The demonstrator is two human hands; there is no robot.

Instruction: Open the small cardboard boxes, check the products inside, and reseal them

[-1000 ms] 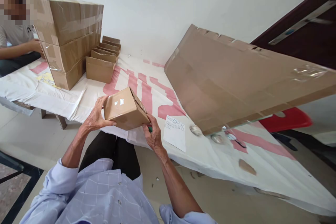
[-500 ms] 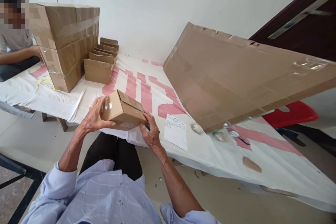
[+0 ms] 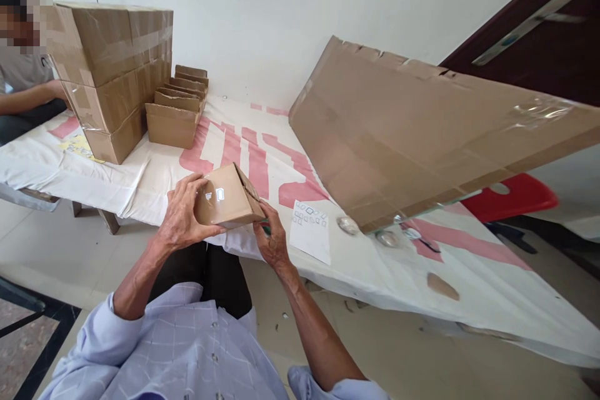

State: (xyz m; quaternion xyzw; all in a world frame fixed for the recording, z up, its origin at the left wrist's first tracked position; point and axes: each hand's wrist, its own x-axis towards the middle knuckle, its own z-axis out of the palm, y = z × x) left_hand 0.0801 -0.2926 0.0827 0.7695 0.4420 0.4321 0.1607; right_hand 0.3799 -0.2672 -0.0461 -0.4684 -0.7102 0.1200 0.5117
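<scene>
A small brown cardboard box is held up at the table's near edge, tilted, with two little white stickers on the side facing me. Its flaps are folded over at the right. My left hand is closed around its left end, thumb along the lower edge. At the right end my right hand grips the box, with something small and green showing by the fingers, too hidden to name. Just right of that hand lies a white paper sheet with rows of small stickers.
Taped cartons stand stacked at the left, beside a row of open small boxes. A large cardboard sheet leans at the right. Tape rolls lie below it, near a red stool. A co-worker sits far left.
Both hands have shifted the box slightly to the right and turned it, so its stickered side faces me more. The whole view has moved a little.
</scene>
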